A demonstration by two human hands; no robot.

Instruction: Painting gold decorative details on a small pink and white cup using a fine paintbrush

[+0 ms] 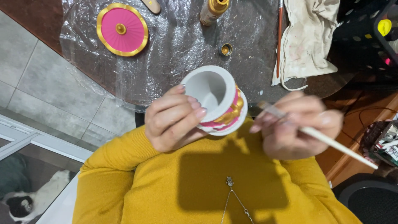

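My left hand (pixel 172 120) grips a small round white pot (pixel 211 93) with pink and gold bands on its side, tilted so its hollow inside faces the camera. Just right of the pot, my right hand (pixel 296 124) holds a thin pale-handled paintbrush (pixel 327 139), its tip close to the pot's gold trim; the hand is blurred. Both hands are raised in front of my mustard-yellow sweater.
On the plastic-covered dark table (pixel 174 49) lie a pink lid with gold rim (pixel 122 29), a gold paint bottle (pixel 213 10), its small gold cap (pixel 226 49), a red-handled brush (pixel 280 37) and a stained white cloth (pixel 309 37). A black crate (pixel 369 29) stands at the far right.
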